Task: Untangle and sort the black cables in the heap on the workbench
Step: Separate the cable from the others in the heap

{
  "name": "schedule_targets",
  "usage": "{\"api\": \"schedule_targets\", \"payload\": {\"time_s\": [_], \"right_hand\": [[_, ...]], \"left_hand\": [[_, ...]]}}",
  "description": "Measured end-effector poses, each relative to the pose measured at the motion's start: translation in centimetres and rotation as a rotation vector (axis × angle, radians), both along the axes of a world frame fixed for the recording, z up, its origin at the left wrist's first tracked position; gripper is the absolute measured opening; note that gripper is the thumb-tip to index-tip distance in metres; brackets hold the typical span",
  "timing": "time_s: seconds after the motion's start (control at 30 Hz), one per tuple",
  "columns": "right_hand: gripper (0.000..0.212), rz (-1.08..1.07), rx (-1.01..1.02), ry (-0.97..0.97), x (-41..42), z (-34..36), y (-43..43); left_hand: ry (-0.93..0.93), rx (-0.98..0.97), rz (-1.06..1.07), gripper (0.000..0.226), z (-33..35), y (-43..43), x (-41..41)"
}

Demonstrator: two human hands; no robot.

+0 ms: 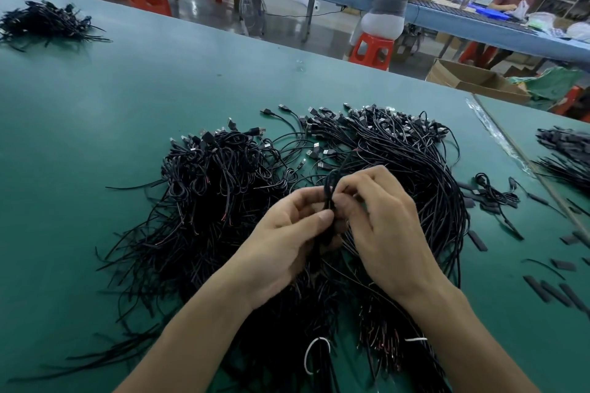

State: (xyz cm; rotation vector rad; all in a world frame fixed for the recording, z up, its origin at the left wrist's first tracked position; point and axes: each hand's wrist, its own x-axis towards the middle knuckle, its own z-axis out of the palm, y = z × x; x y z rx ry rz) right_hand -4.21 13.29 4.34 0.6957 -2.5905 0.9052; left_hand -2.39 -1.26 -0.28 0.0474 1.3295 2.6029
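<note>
Your left hand [289,226] and right hand [380,220] both pinch one upright cable bundle [329,193] above the heap [223,201], between them.

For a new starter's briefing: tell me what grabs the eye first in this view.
The big heap of black USB cables sprawls across the middle of the green workbench. Over it, the left hand and right hand pinch one cable strand between them. A smaller cable pile lies at the far left.
</note>
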Motion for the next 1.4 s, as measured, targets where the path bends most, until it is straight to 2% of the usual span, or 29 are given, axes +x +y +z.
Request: {"api": "schedule_targets", "payload": {"time_s": [0.13, 0.2, 0.27, 0.33, 0.43, 0.47, 0.57, 0.6, 0.67, 0.77, 0.8, 0.87, 0.9, 0.93, 1.0, 1.07, 1.1, 1.2, 1.27, 1.33, 1.4], "right_hand": [[0.007, -0.014, -0.114, -0.002, 0.2, -0.1, -0.4], [0.007, -0.018, -0.188, -0.008, 0.4, -0.2, -0.8], [0.011, -0.031, -0.277, -0.002, 0.7, -0.4, -1.4], [0.012, -0.031, -0.387, -0.003, 0.9, -0.6, -2.0], [0.006, 0.005, -0.534, -0.06, 1.0, -1.2, -2.4], [0.006, 0.01, -0.539, -0.095, 1.0, -1.4, -2.4], [0.013, 0.051, -0.518, -0.183, 1.1, -1.9, -2.2], [0.017, 0.069, -0.509, -0.202, 1.2, -1.9, -2.2], [0.023, 0.098, -0.466, -0.239, 1.3, -1.8, -2.0], [0.016, 0.132, -0.347, -0.287, 0.9, -1.7, -1.6], [0.016, 0.134, -0.323, -0.303, 0.7, -1.7, -1.4], [0.016, 0.113, -0.305, -0.301, 0.4, -1.6, -1.1], [0.014, 0.089, -0.29, -0.281, 0.2, -1.5, -1.0], [0.014, 0.064, -0.268, -0.254, 0.1, -1.4, -0.8], [0.014, 0.036, -0.252, -0.222, -0.2, -1.1, -0.4], [0.014, 0.025, -0.243, -0.189, -0.4, -0.7, 0.0], [0.014, 0.026, -0.234, -0.161, -0.4, -0.5, 0.1], [0.013, 0.04, -0.236, -0.121, -0.3, -0.2, -0.1], [0.014, 0.057, -0.277, -0.131, 0.0, -0.3, -0.4], [0.018, 0.081, -0.309, -0.156, 0.3, -0.6, -0.8], [0.024, 0.101, -0.343, -0.184, 0.5, -0.7, -1.1]], "left_hand": [[0.167, -0.688, 0.404, 0.042, -0.5, -0.5, 0.1], [0.222, -0.775, 0.466, 0.041, -0.4, -0.6, 0.3], [0.21, -0.7, 0.417, 0.035, -0.2, -0.4, 0.4], [0.196, -0.543, 0.375, 0.028, 0.1, 0.0, 0.5], [0.201, -0.388, 0.41, 0.015, 0.4, 0.0, 0.3], [0.186, -0.296, 0.413, 0.006, 0.6, -0.1, 0.2], [0.18, 0.078, 0.338, 0.025, 1.3, -0.8, 0.3], [0.179, 0.163, 0.312, 0.024, 1.7, -1.0, 0.4], [0.191, 0.211, 0.273, 0.018, 2.0, -1.3, 0.7], [0.238, 0.149, 0.274, 0.029, 1.8, -1.0, 0.7], [0.276, 0.116, 0.278, 0.027, 1.9, -0.8, 0.7], [0.374, -0.009, 0.285, 0.009, 1.8, -0.6, 0.7], [0.419, -0.07, 0.271, 0.013, 1.6, -0.7, 0.7], [0.456, -0.147, 0.25, 0.026, 1.4, -0.9, 0.7], [0.48, -0.413, 0.26, 0.04, 0.8, -1.3, 0.6], [0.42, -0.717, 0.339, 0.048, 0.2, -1.3, 0.6], [0.378, -0.796, 0.395, 0.049, -0.1, -1.1, 0.5], [0.323, -0.819, 0.487, 0.042, -0.6, -0.4, 0.3], [0.307, -0.81, 0.521, 0.045, -0.6, -0.4, 0.3], [0.263, -0.753, 0.524, 0.042, -0.6, -0.6, 0.3], [0.235, -0.611, 0.503, 0.024, -0.4, -0.8, 0.2]]}}
